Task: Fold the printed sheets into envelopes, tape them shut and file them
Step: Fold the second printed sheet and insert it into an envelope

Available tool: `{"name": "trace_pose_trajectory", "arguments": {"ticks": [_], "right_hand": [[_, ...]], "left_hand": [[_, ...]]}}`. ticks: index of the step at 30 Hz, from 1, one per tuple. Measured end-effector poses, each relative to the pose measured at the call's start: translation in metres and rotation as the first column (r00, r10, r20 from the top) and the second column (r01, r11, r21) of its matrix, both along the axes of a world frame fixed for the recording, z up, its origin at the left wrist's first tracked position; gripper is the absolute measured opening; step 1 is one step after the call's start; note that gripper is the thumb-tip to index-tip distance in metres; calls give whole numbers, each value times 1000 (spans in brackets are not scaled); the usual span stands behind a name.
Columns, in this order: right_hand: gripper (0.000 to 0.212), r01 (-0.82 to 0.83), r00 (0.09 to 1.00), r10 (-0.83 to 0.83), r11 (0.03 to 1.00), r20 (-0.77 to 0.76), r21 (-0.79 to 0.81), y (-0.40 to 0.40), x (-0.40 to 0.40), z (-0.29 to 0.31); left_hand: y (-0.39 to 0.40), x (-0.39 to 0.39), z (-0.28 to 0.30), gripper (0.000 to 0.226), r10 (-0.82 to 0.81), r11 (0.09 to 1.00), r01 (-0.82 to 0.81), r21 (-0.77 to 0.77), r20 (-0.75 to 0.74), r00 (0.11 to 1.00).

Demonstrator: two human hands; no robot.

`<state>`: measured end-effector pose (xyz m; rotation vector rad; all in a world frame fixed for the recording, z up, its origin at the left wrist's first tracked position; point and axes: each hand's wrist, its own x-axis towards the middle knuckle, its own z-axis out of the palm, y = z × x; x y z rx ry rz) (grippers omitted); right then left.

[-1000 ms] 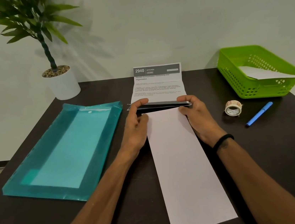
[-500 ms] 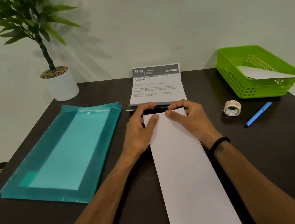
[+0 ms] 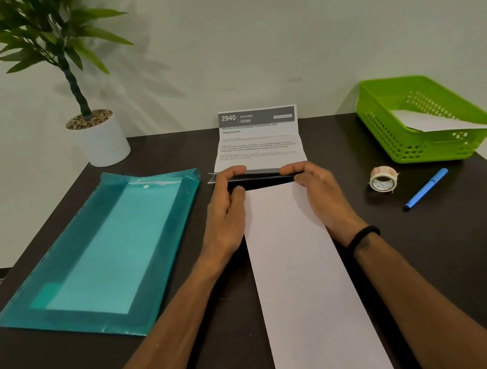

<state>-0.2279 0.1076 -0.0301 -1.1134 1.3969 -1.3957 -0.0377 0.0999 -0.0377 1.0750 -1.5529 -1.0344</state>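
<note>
A perforated green basket (image 3: 409,145) at the table's (image 3: 459,250) far right holds one white sheet (image 3: 431,124). Both hands, left (image 3: 227,214) and right (image 3: 320,196), pinch the raised fold of the long printed sheet (image 3: 301,269) mid-table. A glossy teal folder (image 3: 97,254) lies left; tape roll (image 3: 383,180) and blue pen (image 3: 425,189) sit right.

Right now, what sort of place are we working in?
Probably an office desk for paperwork: a teal document folder, a green filing basket, and a tape roll with a blue pen.

Desk inventory
Hands 2 (image 3: 227,214) (image 3: 320,193); sheets 3 (image 3: 259,148) (image 3: 306,284) (image 3: 431,124); folder 1 (image 3: 98,257); basket 1 (image 3: 395,135); tape 1 (image 3: 383,182); pen 1 (image 3: 426,189); plant 1 (image 3: 68,67).
</note>
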Motion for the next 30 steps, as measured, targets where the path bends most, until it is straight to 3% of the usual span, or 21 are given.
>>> {"name": "trace_pose_trajectory", "arguments": {"ticks": [5, 16, 21, 25, 29, 30], "right_hand": [[36, -47, 997, 46, 999, -67, -17, 1, 1, -1], [42, 18, 1000, -18, 1000, 13, 8, -3, -2, -3], [40, 40, 998, -42, 998, 41, 42, -3, -3, -1], [39, 50, 998, -51, 998, 38, 37, -4, -3, -3], [15, 29, 997, -31, 999, 64, 37, 0, -1, 0], [21, 11, 998, -14, 999, 60, 43, 2, -1, 1]], "left_hand": [[-5, 0, -4, 42, 16, 1000, -16, -22, -3, 1000], [1, 0, 2, 39, 2, 1000, -2, 20, 5, 1000], [0, -1, 4, 60, -78, 996, 77, 35, 4, 997], [-2, 1, 0, 62, -36, 999, 35, 26, 28, 999], [-2, 0, -2, 57, 51, 999, -51, -6, 51, 997], [-2, 2, -3, 56, 82, 997, -82, -14, 33, 996]]}}
